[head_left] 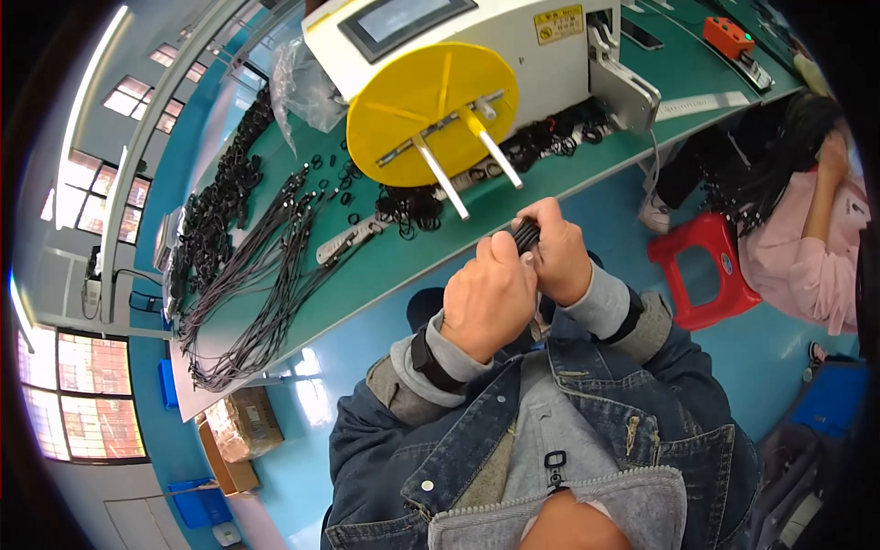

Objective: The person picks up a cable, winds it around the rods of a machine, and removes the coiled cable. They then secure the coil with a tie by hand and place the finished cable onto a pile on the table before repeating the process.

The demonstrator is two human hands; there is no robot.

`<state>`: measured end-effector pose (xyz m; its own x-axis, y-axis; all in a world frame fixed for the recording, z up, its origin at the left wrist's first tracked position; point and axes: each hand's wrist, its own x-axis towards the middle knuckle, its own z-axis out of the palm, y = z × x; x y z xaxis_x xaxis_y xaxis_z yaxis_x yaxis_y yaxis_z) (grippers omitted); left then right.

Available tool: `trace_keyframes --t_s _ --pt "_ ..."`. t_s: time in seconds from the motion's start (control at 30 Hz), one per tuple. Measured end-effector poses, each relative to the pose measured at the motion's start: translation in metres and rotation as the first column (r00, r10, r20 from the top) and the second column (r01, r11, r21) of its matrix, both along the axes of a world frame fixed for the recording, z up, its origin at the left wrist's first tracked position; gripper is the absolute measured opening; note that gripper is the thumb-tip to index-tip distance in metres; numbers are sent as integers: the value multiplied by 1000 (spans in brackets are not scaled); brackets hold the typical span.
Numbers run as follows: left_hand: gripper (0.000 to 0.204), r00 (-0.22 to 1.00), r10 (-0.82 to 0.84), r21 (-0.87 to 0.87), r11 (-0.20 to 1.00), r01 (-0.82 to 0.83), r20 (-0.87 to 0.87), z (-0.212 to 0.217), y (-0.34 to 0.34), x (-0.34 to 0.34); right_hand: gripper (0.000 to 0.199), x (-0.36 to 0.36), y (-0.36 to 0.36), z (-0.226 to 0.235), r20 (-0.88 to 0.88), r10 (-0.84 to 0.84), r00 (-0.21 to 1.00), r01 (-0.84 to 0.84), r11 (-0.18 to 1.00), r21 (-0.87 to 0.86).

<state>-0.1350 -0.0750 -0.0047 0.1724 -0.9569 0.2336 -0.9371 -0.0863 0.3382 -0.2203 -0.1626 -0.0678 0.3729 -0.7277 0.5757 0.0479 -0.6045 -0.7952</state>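
Note:
Close in front of my chest, a small bundle of black cable (525, 235) is held between both hands. My right hand (563, 258) wraps round it from the right, thumb and fingers closed. My left hand (488, 291) is closed against its lower left side, touching the right hand; its fingertips are partly hidden. Just beyond the hands stands a white winding machine (550, 69) with a yellow disc (394, 137). Two metal pins (440, 176) stick out from the disc toward me, with no cable around them.
Loose long cables (275, 284) lie on the green table (367, 284) at left, beside a pile of black coiled cables (220, 202), small black rings and a grey-handled tool (341, 246). A red stool (701, 270) and a person in pink (807, 247) holding black cables are at right.

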Motion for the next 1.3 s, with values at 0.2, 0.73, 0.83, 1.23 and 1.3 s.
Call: trace_keyframes --t_s 0.2,0.73,0.83,1.23,1.3 --pt "31 898 -262 -195 959 204 -353 -67 22 32 22 -6 16 -45 -211 160 964 -184 978 -100" --pt "39 690 -314 250 770 587 -653 -75 20 44 17 -3 19 -78 -402 322 857 -403 905 -134" --pt "30 745 -219 240 858 455 -630 -90 20 59 17 5 20 -76 -221 353 909 -374 925 -62" --pt "13 219 444 489 839 239 -869 -115 33 56 30 17 -32 -40 -658 656 370 -708 658 258" --pt "13 199 449 485 852 199 -871 -115 36 56 33 25 -60 -30 -584 630 511 -711 692 124"
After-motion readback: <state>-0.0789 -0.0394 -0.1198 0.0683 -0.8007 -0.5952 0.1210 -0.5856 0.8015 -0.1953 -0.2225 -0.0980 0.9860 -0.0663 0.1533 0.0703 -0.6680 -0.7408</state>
